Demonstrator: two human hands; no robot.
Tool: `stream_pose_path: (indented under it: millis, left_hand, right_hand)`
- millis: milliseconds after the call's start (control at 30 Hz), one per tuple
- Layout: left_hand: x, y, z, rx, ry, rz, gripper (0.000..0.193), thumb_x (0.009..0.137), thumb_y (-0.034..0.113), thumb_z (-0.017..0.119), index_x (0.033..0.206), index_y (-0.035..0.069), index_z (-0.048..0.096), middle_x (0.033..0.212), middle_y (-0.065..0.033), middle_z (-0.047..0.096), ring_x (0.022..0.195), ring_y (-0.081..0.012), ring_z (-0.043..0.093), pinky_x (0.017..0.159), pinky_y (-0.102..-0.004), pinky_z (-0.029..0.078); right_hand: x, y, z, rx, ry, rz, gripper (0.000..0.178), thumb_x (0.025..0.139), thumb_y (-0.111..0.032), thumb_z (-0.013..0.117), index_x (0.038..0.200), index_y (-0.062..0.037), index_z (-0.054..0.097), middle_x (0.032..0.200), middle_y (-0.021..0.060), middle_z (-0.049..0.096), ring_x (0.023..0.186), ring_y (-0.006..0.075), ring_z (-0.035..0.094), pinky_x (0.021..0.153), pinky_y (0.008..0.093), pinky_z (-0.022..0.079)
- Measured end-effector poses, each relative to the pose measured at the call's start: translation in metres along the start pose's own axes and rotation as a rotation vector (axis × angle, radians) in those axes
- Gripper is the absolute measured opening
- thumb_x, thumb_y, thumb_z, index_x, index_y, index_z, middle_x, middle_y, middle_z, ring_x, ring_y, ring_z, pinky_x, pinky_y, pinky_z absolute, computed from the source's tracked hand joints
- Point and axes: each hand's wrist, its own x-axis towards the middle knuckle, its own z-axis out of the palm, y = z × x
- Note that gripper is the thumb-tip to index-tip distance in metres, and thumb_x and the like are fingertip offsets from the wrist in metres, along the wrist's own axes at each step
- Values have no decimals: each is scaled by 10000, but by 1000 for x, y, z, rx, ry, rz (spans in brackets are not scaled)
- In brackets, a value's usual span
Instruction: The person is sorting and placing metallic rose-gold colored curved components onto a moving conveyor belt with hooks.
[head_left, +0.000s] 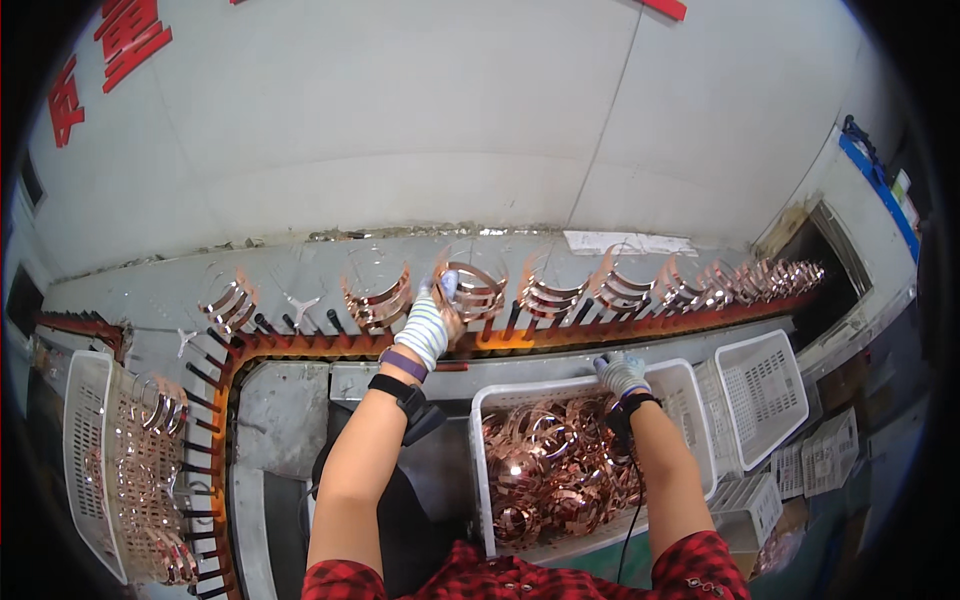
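Note:
My left hand point(432, 325), in a striped glove, is closed at the near side of a shiny copper-coloured banded ring frame point(482, 292). This frame sits above the row of dark posts, and my palm hides where it meets its post. At the far rim of a white plastic basket point(482, 455) is my right hand point(624, 374), gloved too. Its fingers are curled together; what they hold, if anything, is hidden. The basket carries a heap of copper-coloured metal frames point(550, 465), just nearer to me than my right hand.
An orange conveyor track point(290, 347) with dark upright posts bends round the left corner. Similar frames point(552, 290) stand along it toward a wall opening point(835, 250). Another basket of frames point(90, 450) is at left; a white basket point(762, 390) stands right. A grey wall rises behind.

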Motion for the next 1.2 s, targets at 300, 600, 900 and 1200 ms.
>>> stream_pose_path:
  millis: [300,600,900,1200]
  left_hand:
    - [-30,32,36,933,376,406,637,815,22,592,1411,3,368,1204,-194,576,1029,-278,612,866,-349,523]
    - [-113,53,139,674,-119,699,696,817,-133,507,1477,3,332,1313,-168,549,1154,-212,592,900,-285,541]
    - [-122,4,159,621,-52,149,340,875,-19,590,1215,-24,575,1065,-91,660,848,-136,647,711,-252,572]
    - [-57,-20,141,362,145,146,392,992,131,501,1372,40,472,1038,-77,648,846,-146,621,698,-288,543]
  right_hand:
    - [-1,18,-19,88,-61,-24,466,943,-483,440,1173,-172,701,1205,125,675,1173,304,606,1029,463,388]
    - [9,37,-10,121,-27,-6,466,931,-496,465,1175,-177,701,1215,127,671,1190,305,592,1034,451,383]
    - [-1,46,-23,103,-52,-1,452,933,-493,451,1177,-207,702,1221,109,670,1173,306,602,1033,459,380]
    - [-1,70,-33,106,-64,13,463,926,-499,449,1194,-209,692,1249,110,656,1198,304,586,1033,455,375]
